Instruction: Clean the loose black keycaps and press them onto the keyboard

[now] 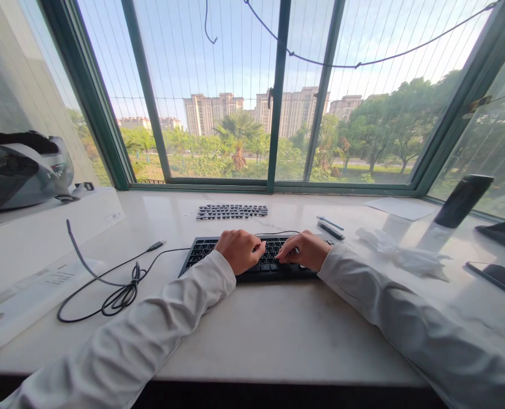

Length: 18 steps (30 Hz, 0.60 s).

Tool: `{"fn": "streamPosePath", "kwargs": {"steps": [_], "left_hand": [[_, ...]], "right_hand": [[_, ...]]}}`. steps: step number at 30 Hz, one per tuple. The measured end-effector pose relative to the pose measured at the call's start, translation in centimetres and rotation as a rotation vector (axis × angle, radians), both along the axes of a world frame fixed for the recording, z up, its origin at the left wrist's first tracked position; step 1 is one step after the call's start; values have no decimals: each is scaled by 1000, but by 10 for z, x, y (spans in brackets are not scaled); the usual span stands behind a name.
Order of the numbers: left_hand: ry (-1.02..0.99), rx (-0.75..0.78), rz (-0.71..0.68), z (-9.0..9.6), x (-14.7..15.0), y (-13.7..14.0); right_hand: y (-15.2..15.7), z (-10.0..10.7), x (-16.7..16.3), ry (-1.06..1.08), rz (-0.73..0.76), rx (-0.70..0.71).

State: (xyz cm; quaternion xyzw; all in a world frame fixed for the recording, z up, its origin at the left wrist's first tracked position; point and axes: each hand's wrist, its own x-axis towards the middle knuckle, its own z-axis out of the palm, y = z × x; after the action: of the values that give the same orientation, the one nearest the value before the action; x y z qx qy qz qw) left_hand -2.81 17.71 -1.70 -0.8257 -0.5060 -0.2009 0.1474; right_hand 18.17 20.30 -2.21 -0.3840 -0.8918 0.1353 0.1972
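Note:
A black keyboard (252,276) lies on the white marble-look counter, both hands over its middle. My left hand (239,250) rests on it with curled fingers and the thumb pointing right; what those fingers hold, if anything, is hidden. Beside it, my right hand (305,250) is bent down to the keys, thumb and fingertips pinched together at the key surface. Anything between those fingertips is too small to make out. Behind the keyboard, several rows of loose black keycaps (232,212) are laid out on the counter.
Left are a coiled cable (122,295) with a USB plug (155,246), a white power strip (34,295) and a headset (26,170) on a white box (94,210). Right are slim tools (330,229), crumpled plastic (405,255), a phone (499,278) and a black cylinder (464,200).

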Motion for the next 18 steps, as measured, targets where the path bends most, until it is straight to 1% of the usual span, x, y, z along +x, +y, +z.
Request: {"fn": "streamPosePath", "kwargs": {"steps": [2, 5, 7, 9, 11, 13, 18], "left_hand": [[7, 0, -75, 0, 0, 0], [10, -28, -241, -1, -1, -1], [0, -57, -351, -4, -1, -2], [-14, -82, -428, -7, -1, -2], [-25, -98, -465, -10, 0, -2], [-25, -103, -475, -11, 0, -1], [-6, -86, -449, -11, 1, 0]], "right_hand": [[1, 1, 2, -3, 101, 29], [2, 2, 5, -20, 206, 77], [2, 2, 7, -53, 269, 142], [2, 2, 8, -97, 313, 219], [0, 4, 9, -137, 327, 272], [-3, 6, 9, -177, 324, 294], [-13, 14, 6, -320, 287, 335]]}}
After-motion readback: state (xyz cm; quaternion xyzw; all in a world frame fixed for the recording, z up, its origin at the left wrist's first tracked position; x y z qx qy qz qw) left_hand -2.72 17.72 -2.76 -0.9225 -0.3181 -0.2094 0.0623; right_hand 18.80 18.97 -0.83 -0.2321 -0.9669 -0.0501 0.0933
